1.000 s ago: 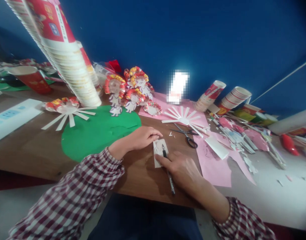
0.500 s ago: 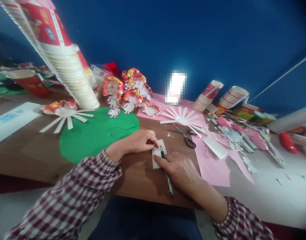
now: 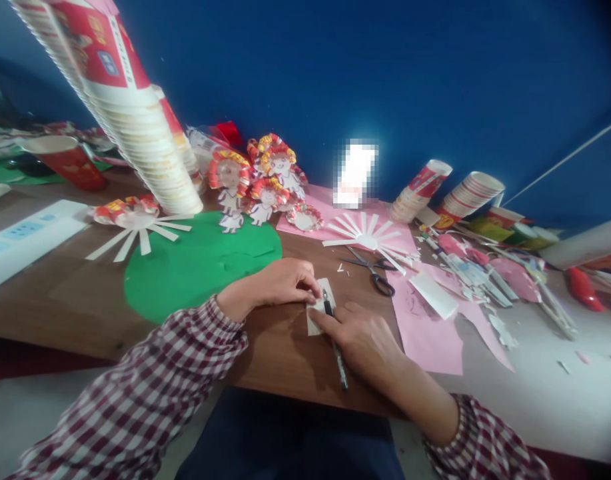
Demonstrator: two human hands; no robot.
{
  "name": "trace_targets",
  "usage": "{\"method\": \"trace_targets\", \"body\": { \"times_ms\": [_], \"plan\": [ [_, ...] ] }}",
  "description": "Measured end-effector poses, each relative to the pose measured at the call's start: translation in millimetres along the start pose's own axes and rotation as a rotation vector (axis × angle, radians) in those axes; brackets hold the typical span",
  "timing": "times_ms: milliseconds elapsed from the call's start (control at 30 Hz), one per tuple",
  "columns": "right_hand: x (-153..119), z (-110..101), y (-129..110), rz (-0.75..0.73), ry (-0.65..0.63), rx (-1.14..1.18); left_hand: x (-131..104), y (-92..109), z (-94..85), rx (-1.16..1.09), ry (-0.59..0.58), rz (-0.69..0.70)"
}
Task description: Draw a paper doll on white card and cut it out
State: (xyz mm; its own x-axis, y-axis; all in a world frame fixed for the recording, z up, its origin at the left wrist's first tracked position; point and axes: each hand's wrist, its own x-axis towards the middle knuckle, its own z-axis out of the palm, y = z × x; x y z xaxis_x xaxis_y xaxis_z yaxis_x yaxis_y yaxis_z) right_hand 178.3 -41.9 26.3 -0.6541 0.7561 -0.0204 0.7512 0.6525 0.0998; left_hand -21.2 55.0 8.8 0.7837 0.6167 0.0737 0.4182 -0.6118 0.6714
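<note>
Sticking out toward the near edge of the table (image 3: 275, 367), the back end of the pen (image 3: 341, 370) could swing if the wrist bumps it, and its tip, lying over the small card (image 3: 314, 327), might then leave a stray mark. The right hand (image 3: 362, 337) reaches across the pen with its index finger straight out onto the card and its other fingers curled; whether they grip the pen cannot be told. The card lies flat on the table between the two hands, so a light or uneven press there could let it slide or turn. Just beyond, the left hand (image 3: 280, 283) has its thumb and fingertips drawn together at the card's far left corner; what they pinch, if anything, is hidden, but a hard tug could crease or tear the card. Farther off, the scissors (image 3: 369, 267) lie beside a cut paper cup (image 3: 368, 241) with splayed strips, and a careless reach could snag these. The tall stack of cups (image 3: 140, 133) at the far left looks likely to topple if an arm knocks it.
</note>
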Motion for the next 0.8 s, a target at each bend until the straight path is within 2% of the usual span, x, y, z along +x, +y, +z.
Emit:
{"method": "trace_targets", "body": {
  "times_ms": [233, 400, 533, 667, 733, 800],
  "plan": [
    [-4, 10, 7, -0.009, 0.068, 0.079, 1, -1, -1.4, 0.039, -0.030, 0.029],
    [-11, 9, 16, 0.001, 0.304, 0.460, 1, -1, -2.2, 0.030, -0.042, 0.038],
    [-7, 2, 13, 0.169, 0.376, 0.873, 2, -5, -0.3, 0.038, -0.045, 0.038],
    [6, 10, 4, 0.353, 0.368, 1.166, 2, -5, 0.7, 0.058, -0.037, 0.040],
    [11, 16, 1, 0.380, 0.371, 1.222, 2, -3, -0.2, 0.062, -0.034, 0.033],
    [13, 20, -1, 0.369, 0.356, 1.168, 1, -1, -1.5, 0.063, -0.040, 0.027]
  ]
}}
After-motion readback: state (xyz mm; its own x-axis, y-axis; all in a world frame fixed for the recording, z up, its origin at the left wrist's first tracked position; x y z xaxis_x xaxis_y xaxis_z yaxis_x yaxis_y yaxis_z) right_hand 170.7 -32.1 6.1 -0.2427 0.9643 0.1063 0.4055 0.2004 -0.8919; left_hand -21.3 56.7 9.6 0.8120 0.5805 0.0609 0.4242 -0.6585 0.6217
